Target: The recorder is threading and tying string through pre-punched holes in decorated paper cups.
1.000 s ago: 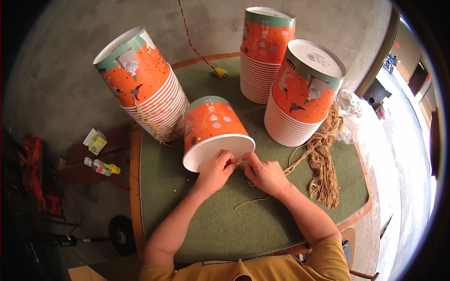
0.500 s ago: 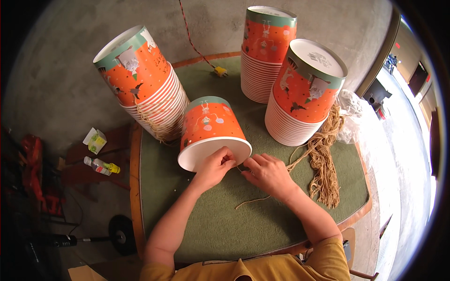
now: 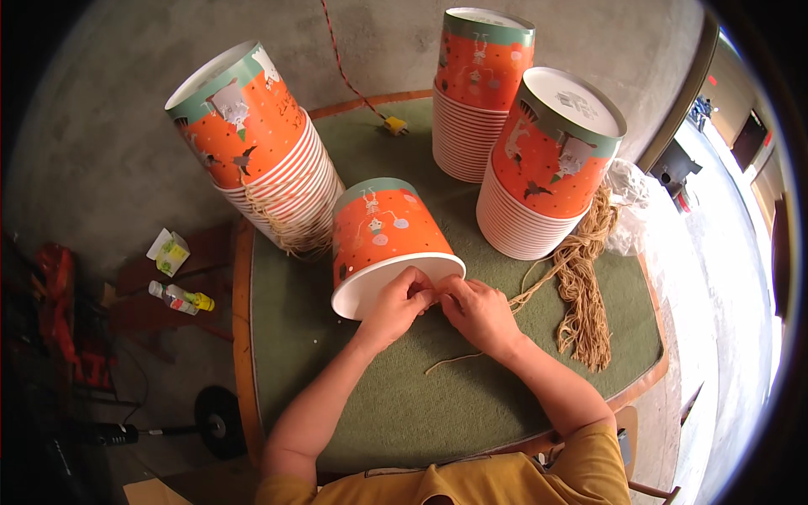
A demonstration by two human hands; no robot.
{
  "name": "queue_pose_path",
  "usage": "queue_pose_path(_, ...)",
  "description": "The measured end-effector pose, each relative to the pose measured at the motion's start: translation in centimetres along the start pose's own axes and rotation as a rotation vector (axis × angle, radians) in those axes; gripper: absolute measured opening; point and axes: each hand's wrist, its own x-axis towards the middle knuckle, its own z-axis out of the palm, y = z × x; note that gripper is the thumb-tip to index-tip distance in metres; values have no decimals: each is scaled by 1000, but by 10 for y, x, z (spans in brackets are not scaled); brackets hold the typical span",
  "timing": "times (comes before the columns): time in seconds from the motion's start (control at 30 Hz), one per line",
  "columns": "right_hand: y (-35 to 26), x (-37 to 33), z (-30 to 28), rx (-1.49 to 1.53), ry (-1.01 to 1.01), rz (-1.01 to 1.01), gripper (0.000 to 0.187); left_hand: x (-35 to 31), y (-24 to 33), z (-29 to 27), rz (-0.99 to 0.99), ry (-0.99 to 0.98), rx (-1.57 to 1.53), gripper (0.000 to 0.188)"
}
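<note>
A paper bucket [image 3: 391, 231], orange with a green band and cartoon figures, lies tipped on its side in front of me, its white open mouth facing me. At the right part of its rim, my left hand [image 3: 396, 307] and my right hand [image 3: 481, 318] meet fingertip to fingertip, both closed in a pinch. Brown twine [image 3: 454, 363] trails out below my right hand onto the table; what is between the fingertips is mostly hidden. A thick hank of twine [image 3: 582, 316] lies to the right of my right hand.
Two tall stacks of nested buckets, the far stack [image 3: 481, 101] and the right stack [image 3: 547, 160], stand upside down. A left stack [image 3: 261, 143], tangled with twine, leans outward. A yellow plug [image 3: 394, 126] lies at the back of the green-topped table [image 3: 379, 429]. Clear plastic [image 3: 627, 206] sits at right.
The bucket has shifted slightly right and toward me. Both hands have come together at the rim, closing the small gap between their fingertips.
</note>
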Motion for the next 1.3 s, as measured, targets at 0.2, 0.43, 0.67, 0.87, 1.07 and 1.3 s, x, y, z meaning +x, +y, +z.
queue_pose_path(0.2,-7,-2,0,-38,-15,65,18,1,-8,2,49,42,17,6)
queue_pose_path(0.43,-10,-9,6,-311,36,-87,14,0,-3,2,24,29,53,5)
queue_pose_path(0.67,-12,-10,5,-546,74,-189,14,0,-1,3,56,59,97,6)
queue_pose_path(0.87,-15,-10,9,-458,127,-157,17,2,-8,2,88,59,109,5)
queue_pose_path(1.07,-12,-8,6,-237,36,-70,20,0,-4,2,49,62,115,7)
queue_pose_path(1.3,-17,-8,9,-53,75,4,28,0,-2,3,93,72,154,8)
